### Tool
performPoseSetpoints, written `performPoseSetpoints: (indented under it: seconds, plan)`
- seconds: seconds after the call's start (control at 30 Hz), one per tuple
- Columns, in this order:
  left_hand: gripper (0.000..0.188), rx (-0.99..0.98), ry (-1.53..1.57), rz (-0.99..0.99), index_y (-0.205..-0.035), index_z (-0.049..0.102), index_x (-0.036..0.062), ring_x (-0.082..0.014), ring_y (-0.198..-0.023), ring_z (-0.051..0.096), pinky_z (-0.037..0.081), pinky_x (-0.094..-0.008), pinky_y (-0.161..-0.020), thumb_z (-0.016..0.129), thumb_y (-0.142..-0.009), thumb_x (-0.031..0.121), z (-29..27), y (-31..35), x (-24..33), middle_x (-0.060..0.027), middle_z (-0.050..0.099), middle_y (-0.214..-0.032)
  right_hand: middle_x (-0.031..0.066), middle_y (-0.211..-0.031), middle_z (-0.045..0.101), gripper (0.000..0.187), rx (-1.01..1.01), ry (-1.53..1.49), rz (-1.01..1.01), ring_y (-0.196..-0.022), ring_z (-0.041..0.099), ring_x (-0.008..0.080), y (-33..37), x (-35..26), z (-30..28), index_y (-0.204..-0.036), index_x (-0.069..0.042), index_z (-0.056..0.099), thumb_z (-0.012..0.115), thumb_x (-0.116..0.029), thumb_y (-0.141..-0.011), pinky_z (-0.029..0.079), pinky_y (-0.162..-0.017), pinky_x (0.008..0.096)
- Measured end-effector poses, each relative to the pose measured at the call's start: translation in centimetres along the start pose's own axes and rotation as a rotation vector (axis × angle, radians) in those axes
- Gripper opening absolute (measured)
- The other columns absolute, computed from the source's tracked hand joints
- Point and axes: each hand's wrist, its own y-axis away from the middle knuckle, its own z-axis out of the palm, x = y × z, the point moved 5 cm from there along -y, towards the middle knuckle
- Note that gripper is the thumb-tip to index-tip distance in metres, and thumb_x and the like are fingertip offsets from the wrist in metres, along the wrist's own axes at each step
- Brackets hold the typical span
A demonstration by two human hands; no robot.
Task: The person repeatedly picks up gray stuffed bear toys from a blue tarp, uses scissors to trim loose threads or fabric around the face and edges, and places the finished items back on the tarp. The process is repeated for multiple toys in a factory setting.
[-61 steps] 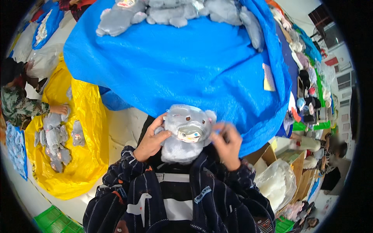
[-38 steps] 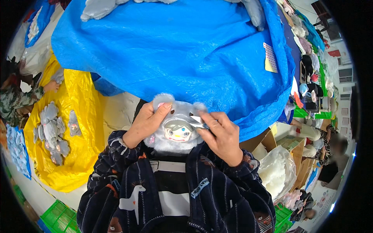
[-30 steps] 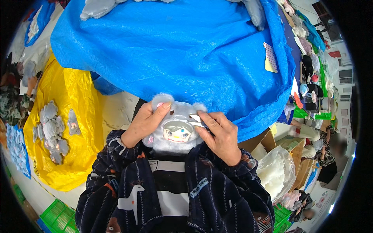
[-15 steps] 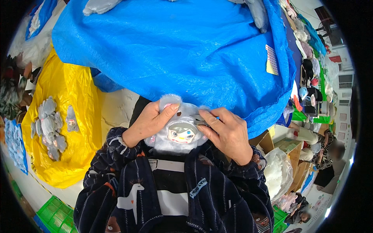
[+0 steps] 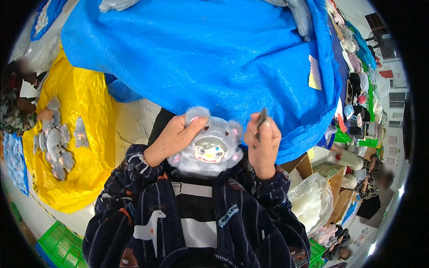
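A grey plush bear [image 5: 214, 134] with round ears, pink paw pads and a printed doll face on its front stands upright against my body. My left hand [image 5: 174, 138] pinches it by the ear at the left, thumb on the front. Beside the other ear, apart from the toy, my right hand [image 5: 264, 145] is raised in a closed grip. It holds a small dark pointed metal tool, which looks like thread snips [image 5: 262, 117], with the tip up. The fingers hide most of this tool.
A blue plastic sheet [image 5: 201, 53] spreads ahead, grey plush pieces [image 5: 299, 20] at its far edge. At left, a yellow sheet [image 5: 96, 165] bears several grey plush toys [image 5: 53, 145], with a co-worker's hand [image 5: 44, 115] over them. Cardboard boxes [image 5: 333, 172] and a bag of white stuffing [image 5: 313, 198] stand at right.
My right hand has drawn away from the bear's ear to the right and up, carrying the tool. My left hand keeps its hold. At the left, a co-worker's hand has reached over the plush toys.
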Motion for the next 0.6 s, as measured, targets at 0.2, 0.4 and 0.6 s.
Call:
performPoseSetpoints:
  seconds: [0.2,0.4,0.6]
  plan:
    - [0.033,0.005,-0.034,-0.005,-0.092,0.058,-0.0005,-0.008,-0.07,0.052,0.043,-0.0257,-0.062,0.048,-0.091,0.031,0.1,-0.1,0.2,-0.0035,0.059,-0.075,0.0045,-0.073,0.054,0.03,-0.297,0.843,-0.302,-0.062,0.052,0.0129,0.3,-1.5,4.5,-0.092,-0.003,0.062,0.07,-0.001,-0.063,0.04,-0.053,0.0235]
    - [0.032,0.079,-0.122,0.087,-0.094,0.059,-0.0004,-0.0069,-0.07,0.051,0.043,-0.0253,-0.06,0.049,-0.091,0.03,0.1,0.9,0.3,-0.0039,0.06,-0.075,0.0115,-0.071,0.054,0.012,-0.271,1.163,-0.293,-0.058,0.054,0.0224,0.3,0.0,4.6,-0.076,-0.001,0.054,0.064,0.001,-0.069,0.041,-0.051,0.0295]
    - [0.03,0.239,0.074,-0.1,-0.097,0.06,0.0007,-0.0064,-0.077,0.051,0.042,-0.0218,-0.067,0.049,-0.091,0.027,-2.1,1.5,-2.7,-0.0003,0.059,-0.085,0.0049,-0.065,0.053,0.012,0.325,0.922,-0.049,-0.058,0.044,0.0077,1.0,0.5,-7.1,-0.076,0.001,0.055,0.059,-0.009,-0.082,0.038,-0.05,0.0257]
